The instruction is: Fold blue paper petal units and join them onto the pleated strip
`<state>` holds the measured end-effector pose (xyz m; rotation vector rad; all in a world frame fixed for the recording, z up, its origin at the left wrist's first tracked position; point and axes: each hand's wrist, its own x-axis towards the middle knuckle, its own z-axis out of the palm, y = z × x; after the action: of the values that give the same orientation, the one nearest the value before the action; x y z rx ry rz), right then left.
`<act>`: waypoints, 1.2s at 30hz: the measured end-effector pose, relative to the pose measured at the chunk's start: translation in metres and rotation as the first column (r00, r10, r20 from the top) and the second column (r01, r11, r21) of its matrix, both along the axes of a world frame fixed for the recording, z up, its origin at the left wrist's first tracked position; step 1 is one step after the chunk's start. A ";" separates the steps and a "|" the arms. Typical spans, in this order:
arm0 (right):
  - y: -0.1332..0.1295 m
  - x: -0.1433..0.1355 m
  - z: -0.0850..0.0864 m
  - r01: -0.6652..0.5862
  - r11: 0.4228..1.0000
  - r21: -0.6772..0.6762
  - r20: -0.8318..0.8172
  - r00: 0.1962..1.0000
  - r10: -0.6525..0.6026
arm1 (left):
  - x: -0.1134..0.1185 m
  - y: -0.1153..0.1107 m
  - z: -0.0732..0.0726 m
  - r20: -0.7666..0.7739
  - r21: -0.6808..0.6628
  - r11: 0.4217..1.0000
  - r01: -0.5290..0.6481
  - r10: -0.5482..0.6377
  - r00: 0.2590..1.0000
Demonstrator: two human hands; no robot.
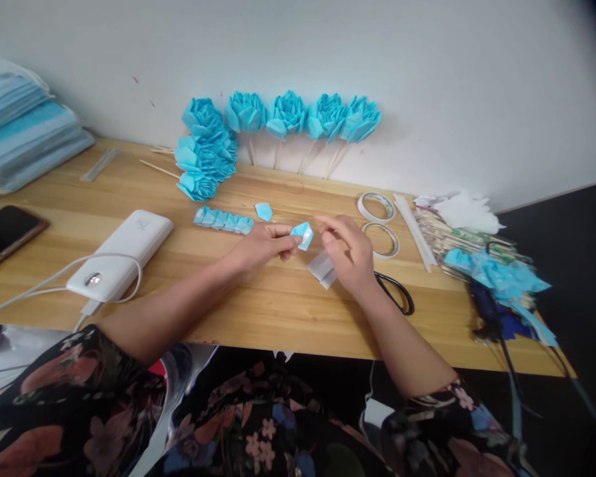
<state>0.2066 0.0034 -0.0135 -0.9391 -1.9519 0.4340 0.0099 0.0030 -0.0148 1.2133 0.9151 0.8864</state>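
Note:
Between the thumb and fingers of my left hand point(268, 244) is a small folded blue petal point(302, 233) with a whitish patch on its face. My right hand point(346, 250) hovers just to the right of it, apart from it, fingers loosely bent and no object visible in them. Under the right hand lies a flat whitish strip point(322, 270), partly covered. A single blue petal point(263, 211) rests behind my left hand. Beside it is a row of folded blue petals point(222, 218). Black scissor-like handles point(396, 291) show near my right wrist.
Finished blue flowers point(287, 114) on sticks lean against the wall. Two tape rolls point(376, 207), white sticks point(414, 232) and a heap of blue scraps point(501, 273) are on the right. A power bank point(122, 255), phone point(7, 237) and stacked masks point(27, 136) are on the left.

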 end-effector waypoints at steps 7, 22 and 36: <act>0.004 0.000 -0.010 -0.198 0.841 -0.503 -0.304 0.952 0.043 | 0.003 -0.001 0.001 -0.018 0.034 0.999 -0.011 0.012 1.000; 0.000 -0.004 -0.002 -0.158 0.848 -0.505 -0.240 0.970 0.038 | 0.002 0.001 -0.001 -0.121 0.122 0.992 -0.019 0.034 0.992; 0.001 -0.003 -0.004 -0.094 0.878 -0.469 -0.311 0.948 -0.064 | 0.002 0.003 -0.005 -0.184 0.143 0.990 -0.012 0.038 0.982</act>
<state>0.2035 0.0043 -0.0171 -1.0812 -1.5788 1.0508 0.0117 0.0058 -0.0201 1.4279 1.0325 0.8804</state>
